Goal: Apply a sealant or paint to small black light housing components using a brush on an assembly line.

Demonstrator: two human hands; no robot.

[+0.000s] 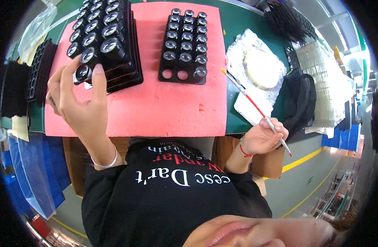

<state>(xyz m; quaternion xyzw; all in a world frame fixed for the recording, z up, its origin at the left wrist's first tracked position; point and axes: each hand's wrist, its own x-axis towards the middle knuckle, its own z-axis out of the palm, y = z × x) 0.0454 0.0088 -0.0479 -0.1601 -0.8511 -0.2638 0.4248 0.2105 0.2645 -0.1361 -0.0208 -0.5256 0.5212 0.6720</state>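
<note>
Glossy glass lenses point(103, 44) sit in matt black plastic trays point(183, 45) on a rough pink foam mat point(164, 103).

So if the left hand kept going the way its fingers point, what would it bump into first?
Most likely the stacked black trays of lenses: the left hand already has its fingertips at the near corner lens. Depth is hard to judge.

A mat point(156, 99) lies on the surface point(238, 24) across the upper middle of the frame. On its upper left sits a stack of trays point(104, 41) holding lenses; the left hand point(76, 101) touches the stack's lower left corner. A second tray point(185, 45) lies right of the stack. Right of the mat lies a cloth point(255, 66). Below it, at centre right, the right hand point(263, 138) holds a stick point(255, 105).
</note>
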